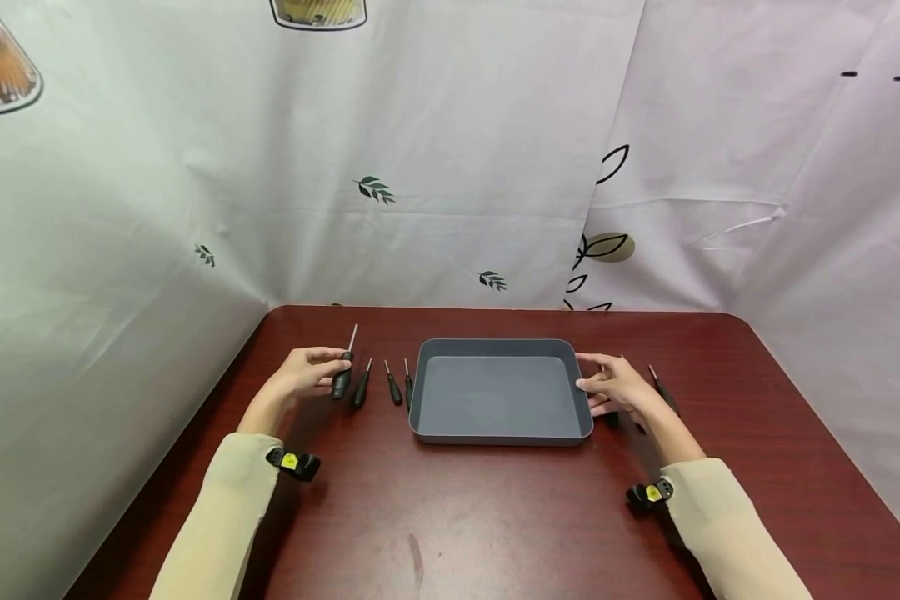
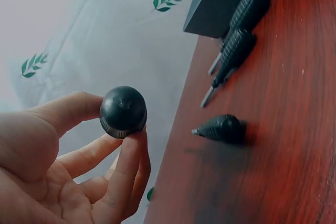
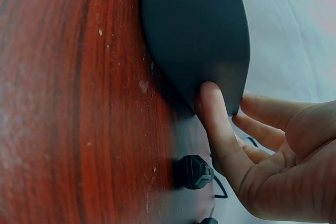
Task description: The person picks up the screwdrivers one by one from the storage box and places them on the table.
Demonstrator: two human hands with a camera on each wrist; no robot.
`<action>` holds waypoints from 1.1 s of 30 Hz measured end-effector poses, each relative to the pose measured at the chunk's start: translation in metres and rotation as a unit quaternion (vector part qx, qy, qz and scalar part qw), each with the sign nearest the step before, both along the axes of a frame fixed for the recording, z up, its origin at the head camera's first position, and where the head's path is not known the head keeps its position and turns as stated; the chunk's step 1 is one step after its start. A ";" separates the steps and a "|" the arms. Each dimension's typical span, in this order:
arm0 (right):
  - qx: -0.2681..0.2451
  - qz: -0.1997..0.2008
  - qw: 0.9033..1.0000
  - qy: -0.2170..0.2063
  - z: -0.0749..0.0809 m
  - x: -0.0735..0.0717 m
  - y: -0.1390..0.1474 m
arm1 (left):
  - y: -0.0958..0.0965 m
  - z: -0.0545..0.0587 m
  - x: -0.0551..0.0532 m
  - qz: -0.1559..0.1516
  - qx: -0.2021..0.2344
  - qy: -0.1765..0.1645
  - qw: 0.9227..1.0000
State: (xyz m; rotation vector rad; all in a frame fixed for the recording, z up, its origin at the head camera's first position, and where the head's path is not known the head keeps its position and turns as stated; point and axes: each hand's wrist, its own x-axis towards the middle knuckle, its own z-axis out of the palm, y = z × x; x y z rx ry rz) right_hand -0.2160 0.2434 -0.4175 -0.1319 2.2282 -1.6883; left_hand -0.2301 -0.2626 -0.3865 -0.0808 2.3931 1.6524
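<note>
My left hand grips a black-handled screwdriver off the table, its metal shaft pointing up and away. In the left wrist view the rounded handle end faces the camera between thumb and fingers. A grey rectangular tray lies on the table between the hands. With my right hand I hold the tray's right side. The right wrist view has one finger flat against the outer wall, while other fingertips meet the rim.
Left of the tray lie several black screwdrivers, one nearest the left hand, another closer in. To the right, a screwdriver lies beyond the right hand, which partly covers more dark handles. A white curtain borders the red-brown table.
</note>
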 end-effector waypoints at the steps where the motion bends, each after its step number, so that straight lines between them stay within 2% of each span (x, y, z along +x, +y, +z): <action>1: 0.001 0.000 1.000 0.000 0.000 0.000 0.000 | -0.001 0.000 0.000 0.001 -0.001 -0.002 1.000; 13: 0.004 -0.005 1.000 -0.007 0.000 -0.002 0.000 | -0.011 -0.011 0.000 -0.002 -0.023 -0.008 1.000; 20: 0.007 -0.002 1.000 -0.004 -0.001 -0.002 -0.001 | -0.016 -0.018 -0.002 0.012 -0.036 -0.017 0.999; 27: 0.005 -0.001 1.000 -0.004 -0.002 -0.002 0.000 | -0.024 -0.023 -0.002 0.004 -0.038 -0.005 0.999; 33: 0.005 -0.002 1.000 -0.002 -0.002 -0.002 0.000 | -0.022 -0.028 -0.004 0.014 -0.065 -0.010 0.998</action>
